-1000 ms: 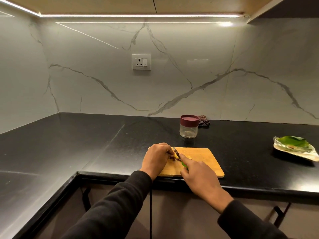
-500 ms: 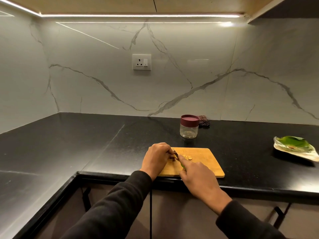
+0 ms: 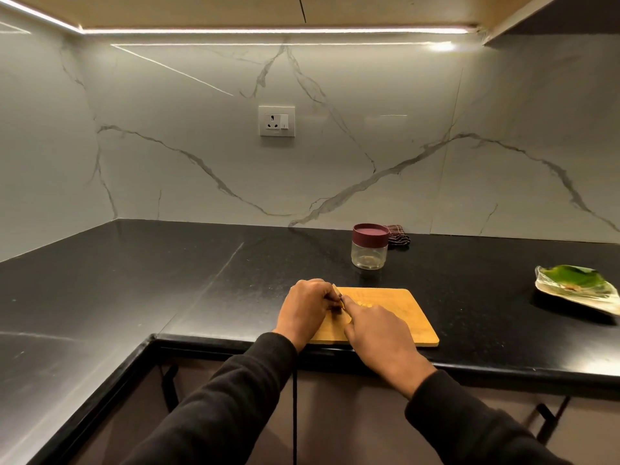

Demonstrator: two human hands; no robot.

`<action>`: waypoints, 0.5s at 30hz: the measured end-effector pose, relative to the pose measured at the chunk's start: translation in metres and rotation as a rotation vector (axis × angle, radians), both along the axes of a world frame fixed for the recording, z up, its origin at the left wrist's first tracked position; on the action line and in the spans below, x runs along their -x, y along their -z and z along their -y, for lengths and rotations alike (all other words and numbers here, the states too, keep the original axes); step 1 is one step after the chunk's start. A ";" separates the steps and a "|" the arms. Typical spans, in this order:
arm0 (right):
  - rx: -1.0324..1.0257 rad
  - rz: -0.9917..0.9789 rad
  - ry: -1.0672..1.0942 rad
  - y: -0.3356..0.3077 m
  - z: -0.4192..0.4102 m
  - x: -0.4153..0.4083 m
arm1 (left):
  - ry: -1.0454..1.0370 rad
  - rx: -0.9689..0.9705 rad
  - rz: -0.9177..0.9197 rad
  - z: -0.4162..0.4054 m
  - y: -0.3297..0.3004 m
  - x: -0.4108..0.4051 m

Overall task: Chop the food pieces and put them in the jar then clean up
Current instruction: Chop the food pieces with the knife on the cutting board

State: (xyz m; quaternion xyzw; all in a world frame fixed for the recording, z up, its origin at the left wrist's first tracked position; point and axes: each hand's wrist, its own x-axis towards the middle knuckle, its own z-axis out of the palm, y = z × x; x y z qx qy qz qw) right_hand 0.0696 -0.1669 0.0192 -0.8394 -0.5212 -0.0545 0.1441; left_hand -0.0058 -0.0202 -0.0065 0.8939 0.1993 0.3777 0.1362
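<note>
At the near counter edge, the wooden cutting board (image 3: 399,317) is kept close so both hands work over it. A small food piece (image 3: 336,297) is pinched in the curled left hand (image 3: 307,305) at the board's left end, steadied for cutting. The right hand (image 3: 379,330) is curled, index finger extended, presumably along a knife; the blade is hidden. Chopped bits (image 3: 364,304) lie just beside the fingers. The lidded jar (image 3: 369,251) is parked behind the board, still shut, probably for loading later.
</note>
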 end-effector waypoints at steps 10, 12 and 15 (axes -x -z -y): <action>0.038 0.032 -0.002 -0.001 0.000 0.000 | -0.004 -0.045 -0.013 0.001 0.000 0.000; 0.048 0.040 -0.004 0.000 0.000 0.002 | 0.001 -0.052 -0.011 0.001 0.000 0.000; 0.061 0.045 -0.015 0.001 0.001 0.000 | 0.001 -0.037 0.003 0.000 0.000 -0.001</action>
